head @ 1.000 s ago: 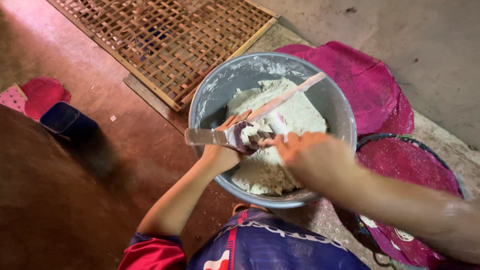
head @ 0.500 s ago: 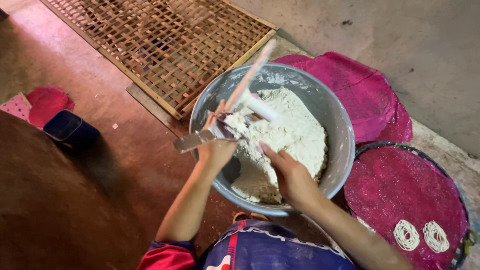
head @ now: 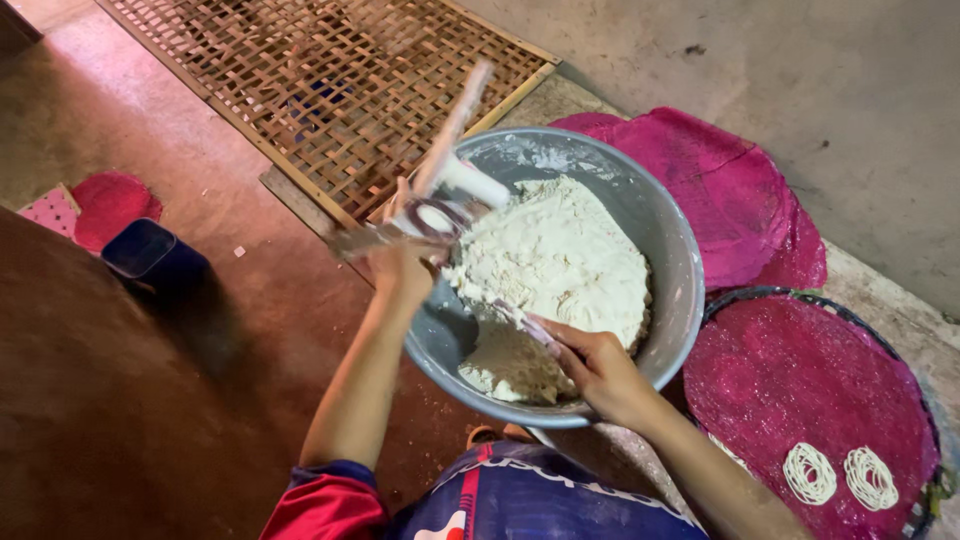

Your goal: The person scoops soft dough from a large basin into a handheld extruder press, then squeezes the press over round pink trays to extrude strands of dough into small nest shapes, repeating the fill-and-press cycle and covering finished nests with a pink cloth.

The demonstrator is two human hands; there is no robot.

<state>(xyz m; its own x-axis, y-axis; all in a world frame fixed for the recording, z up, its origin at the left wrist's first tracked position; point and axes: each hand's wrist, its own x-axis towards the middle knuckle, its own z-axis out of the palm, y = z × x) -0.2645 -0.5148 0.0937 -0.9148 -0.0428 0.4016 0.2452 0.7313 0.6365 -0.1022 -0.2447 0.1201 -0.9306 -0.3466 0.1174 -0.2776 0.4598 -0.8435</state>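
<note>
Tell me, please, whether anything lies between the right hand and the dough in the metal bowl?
Nothing visible does. The right hand reaches over the near rim of the metal bowl, its fingertips at the dough. The left hand holds a press tool at the far-left rim.
</note>
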